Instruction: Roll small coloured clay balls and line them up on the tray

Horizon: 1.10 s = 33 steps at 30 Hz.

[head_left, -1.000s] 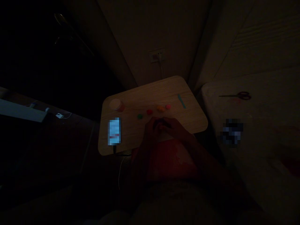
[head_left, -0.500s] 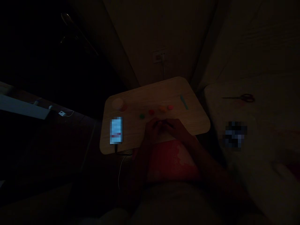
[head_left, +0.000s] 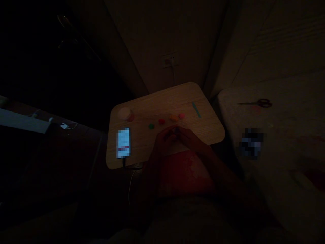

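In dim light my left hand (head_left: pixel 162 138) and my right hand (head_left: pixel 188 136) meet over the near edge of a small wooden table (head_left: pixel 144 147). Between their curled fingers shows a small dark bluish lump (head_left: pixel 177 129), apparently of modelling clay. Both hands are closed about it, though the fingertips are hard to make out. Just beyond them lie a green lump (head_left: pixel 151 126), a red lump (head_left: pixel 161 121), an orange lump (head_left: pixel 174 117) and a pink lump (head_left: pixel 181 116). Farther right is a flat teal strip-like tool (head_left: pixel 196 109).
A pale-lidded tub (head_left: pixel 125 114) stands at the table's far left. Nearer lies a lit phone (head_left: pixel 123 143) with a cable (head_left: pixel 124 163). On the pale surface to the right are scissors (head_left: pixel 264 103) and a blurred dark object (head_left: pixel 252 144). A wall socket (head_left: pixel 169 61) holds a plug.
The whole view has shifted slightly. My fingers have moved a little, and the bluish lump between them shows more plainly. The things on the table keep their places.
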{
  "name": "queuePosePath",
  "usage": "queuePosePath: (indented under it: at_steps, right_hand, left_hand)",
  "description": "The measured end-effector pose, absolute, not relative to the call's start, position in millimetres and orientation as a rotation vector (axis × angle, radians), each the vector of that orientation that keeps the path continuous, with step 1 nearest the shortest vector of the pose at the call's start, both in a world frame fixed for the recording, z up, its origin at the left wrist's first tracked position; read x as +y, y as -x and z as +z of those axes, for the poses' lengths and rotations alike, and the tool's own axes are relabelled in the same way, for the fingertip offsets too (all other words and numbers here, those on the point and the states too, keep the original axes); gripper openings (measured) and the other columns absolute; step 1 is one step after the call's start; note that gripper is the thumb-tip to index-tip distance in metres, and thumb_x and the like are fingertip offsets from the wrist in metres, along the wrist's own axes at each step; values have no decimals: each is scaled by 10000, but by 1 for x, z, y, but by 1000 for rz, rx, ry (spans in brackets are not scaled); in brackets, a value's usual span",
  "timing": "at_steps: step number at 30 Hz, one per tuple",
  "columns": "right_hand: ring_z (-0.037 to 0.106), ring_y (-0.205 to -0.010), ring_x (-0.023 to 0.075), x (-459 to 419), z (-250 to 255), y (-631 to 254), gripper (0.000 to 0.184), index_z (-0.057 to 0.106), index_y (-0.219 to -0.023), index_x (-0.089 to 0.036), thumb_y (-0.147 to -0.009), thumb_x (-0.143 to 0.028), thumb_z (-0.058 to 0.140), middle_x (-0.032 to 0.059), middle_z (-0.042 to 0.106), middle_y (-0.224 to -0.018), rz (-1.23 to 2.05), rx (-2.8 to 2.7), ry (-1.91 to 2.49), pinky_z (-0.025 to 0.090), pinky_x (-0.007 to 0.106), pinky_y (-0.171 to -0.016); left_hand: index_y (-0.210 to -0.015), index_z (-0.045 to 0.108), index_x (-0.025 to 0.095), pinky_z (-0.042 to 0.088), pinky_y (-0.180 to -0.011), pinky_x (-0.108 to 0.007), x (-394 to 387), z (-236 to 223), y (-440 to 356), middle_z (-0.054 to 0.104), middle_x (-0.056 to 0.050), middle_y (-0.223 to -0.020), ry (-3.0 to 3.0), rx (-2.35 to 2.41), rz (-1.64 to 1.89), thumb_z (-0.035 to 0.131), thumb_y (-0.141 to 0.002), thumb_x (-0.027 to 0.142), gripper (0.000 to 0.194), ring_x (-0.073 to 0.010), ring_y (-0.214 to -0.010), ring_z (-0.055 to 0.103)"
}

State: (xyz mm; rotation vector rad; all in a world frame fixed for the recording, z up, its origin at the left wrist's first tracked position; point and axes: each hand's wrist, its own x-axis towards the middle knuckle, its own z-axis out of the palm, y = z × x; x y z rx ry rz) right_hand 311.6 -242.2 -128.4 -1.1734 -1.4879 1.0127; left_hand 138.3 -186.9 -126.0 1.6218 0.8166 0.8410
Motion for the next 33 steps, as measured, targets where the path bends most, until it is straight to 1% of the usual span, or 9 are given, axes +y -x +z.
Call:
queuePosePath:
  at_steps: [2, 5, 11, 14, 19, 23, 27, 29, 33]
  right_hand:
    - [668, -1045, 261, -242, -132, -313, 281, 717, -1087, -209, -961, -357, 515, 93, 752, -1122, 1053, -1454, 1123, 487, 426, -1015]
    - [681, -1103, 284, -242, -133, -314, 321, 737, -1158, -208, -933, -367, 573, 99, 761, -1185, 1088, -1425, 1119, 473, 461, -1065]
    - [650, -1254, 279, -243, -122, -309, 500, 728, -1288, -249, -1030, -583, 460, 96, 719, -1348, 1118, -1430, 1075, 435, 458, -1149]
    - [677, -1197, 278, -242, -122, -307, 523, 727, -1290, -250, -1024, -617, 466, 93, 736, -1313, 1132, -1414, 1103, 485, 452, -1088]
    - [726, -1025, 257, -240, -128, -306, 483, 731, -1272, -233, -1019, -581, 512, 88, 778, -1166, 1182, -1400, 1141, 560, 404, -927]
    - [669, -1225, 270, -238, -135, -307, 482, 682, -1359, -255, -996, -551, 568, 97, 711, -1352, 1145, -1347, 1100, 512, 430, -1061]
    - [673, -1201, 265, -236, -146, -309, 487, 695, -1324, -233, -967, -553, 613, 112, 708, -1345, 1200, -1274, 1070, 533, 433, -1037]
    - [682, -1175, 263, -236, -148, -309, 491, 713, -1290, -227, -951, -572, 629, 110, 718, -1321, 1236, -1243, 1042, 547, 425, -1012]
    - [703, -1117, 262, -236, -142, -306, 475, 765, -1191, -215, -941, -599, 638, 101, 758, -1227, 1245, -1263, 1030, 540, 419, -1008]
  left_hand:
    - [-1201, 755, 196, 565, -967, -398, -188, -126, -139, 764, -109, -1164, -1672, 791, 857, 733, -883, 487, 431, -255, -1061, 707]
    - [-1143, 775, 209, 540, -1015, -425, -187, -127, -138, 752, -104, -1135, -1765, 784, 893, 723, -901, 486, 372, -254, -1067, 688]
    - [-1053, 785, 230, 498, -1070, -447, -183, -129, -138, 678, -110, -1180, -1893, 775, 969, 702, -907, 537, 350, -267, -1157, 628]
    - [-1017, 772, 226, 507, -1044, -437, -185, -129, -138, 692, -100, -1148, -1885, 735, 991, 708, -904, 533, 333, -259, -1127, 638]
    - [-993, 755, 218, 516, -1022, -437, -187, -129, -139, 711, -93, -1118, -1877, 728, 1020, 752, -880, 485, 290, -255, -1102, 654]
    - [-1120, 746, 232, 492, -1079, -459, -187, -127, -140, 703, -112, -1229, -1918, 700, 981, 742, -890, 489, 345, -271, -1187, 643]
    - [-1328, 688, 267, 455, -1143, -477, -185, -125, -142, 657, -122, -1384, -2001, 618, 927, 676, -956, 438, 410, -272, -1305, 600]
    - [-1317, 703, 271, 469, -1129, -475, -184, -125, -141, 667, -114, -1369, -2042, 602, 931, 640, -981, 431, 378, -266, -1285, 614]
    - [-1168, 773, 237, 534, -1035, -440, -184, -126, -139, 727, -102, -1216, -2067, 654, 1024, 640, -975, 465, 326, -252, -1152, 670]
